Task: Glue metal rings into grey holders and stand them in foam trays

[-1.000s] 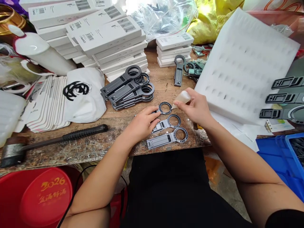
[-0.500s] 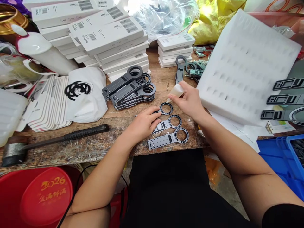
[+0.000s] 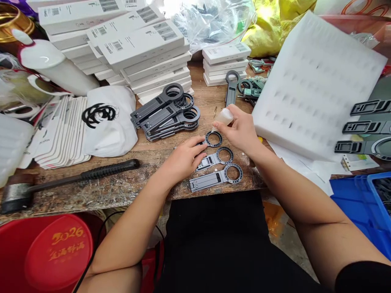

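Nearest the body, at the front edge of the wooden bench [image 3: 100,191], three grey ring-headed brackets lie in a row: the front bracket [image 3: 215,178], the middle bracket [image 3: 216,158] and the far bracket [image 3: 213,139], of which mostly the ring shows. The left hand [image 3: 183,158] lies flat over the stems of the middle and far brackets, fingers spread and pressing down rather than gripping anything. Just beyond, the right hand [image 3: 240,132] is closed around a small squeeze bottle [image 3: 223,118], tilted so its tip touches or nearly touches the far bracket's ring on its upper left.

The risks, as I judge them: a hard squeeze could flood the narrow ring and run onto the wood or the left fingertips close beside it. If the left hand eases off, the light bracket could skate under the tip and smear the line. The bench edge is close, so a nudge might send the front bracket over.

To the left lies a black-handled hammer [image 3: 76,179]. Farther back sit a pile of dark brackets [image 3: 166,112], a white foam tray [image 3: 311,85] on the right, and stacks of white boxes [image 3: 137,49].
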The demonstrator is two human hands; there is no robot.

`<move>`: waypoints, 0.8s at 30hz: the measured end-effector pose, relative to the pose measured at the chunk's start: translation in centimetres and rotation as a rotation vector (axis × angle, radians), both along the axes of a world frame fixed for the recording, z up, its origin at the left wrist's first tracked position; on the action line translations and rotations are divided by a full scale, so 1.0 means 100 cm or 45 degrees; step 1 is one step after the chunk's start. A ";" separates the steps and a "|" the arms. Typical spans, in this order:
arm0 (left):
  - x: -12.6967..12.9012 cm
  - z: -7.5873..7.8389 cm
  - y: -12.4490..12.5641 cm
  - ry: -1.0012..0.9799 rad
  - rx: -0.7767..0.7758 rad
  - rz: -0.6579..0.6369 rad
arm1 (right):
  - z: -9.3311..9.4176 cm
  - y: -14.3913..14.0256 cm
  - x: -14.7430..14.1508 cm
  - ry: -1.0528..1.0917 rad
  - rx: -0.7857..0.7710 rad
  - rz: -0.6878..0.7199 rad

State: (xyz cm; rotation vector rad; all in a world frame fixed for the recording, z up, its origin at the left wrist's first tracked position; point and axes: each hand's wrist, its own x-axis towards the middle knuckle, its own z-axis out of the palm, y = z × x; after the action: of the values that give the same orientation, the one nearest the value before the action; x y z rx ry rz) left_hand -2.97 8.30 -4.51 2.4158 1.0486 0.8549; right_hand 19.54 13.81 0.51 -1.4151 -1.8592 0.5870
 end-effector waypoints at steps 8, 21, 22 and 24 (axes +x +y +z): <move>-0.001 -0.001 0.001 -0.001 -0.003 -0.003 | 0.005 -0.012 -0.013 -0.027 -0.027 0.075; -0.001 -0.002 0.000 0.004 -0.066 -0.002 | 0.006 -0.038 -0.005 0.056 -0.063 0.070; -0.001 -0.002 0.000 0.005 -0.075 -0.003 | 0.005 -0.039 -0.004 0.083 -0.073 0.063; -0.002 -0.003 -0.001 0.004 -0.062 -0.003 | 0.003 -0.041 -0.002 0.182 -0.118 0.047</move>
State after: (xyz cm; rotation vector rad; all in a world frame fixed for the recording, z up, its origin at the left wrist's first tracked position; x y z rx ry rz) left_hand -3.13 8.18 -4.83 2.3781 1.0556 0.8162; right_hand 19.39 9.72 0.82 -1.3630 -1.7674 0.7813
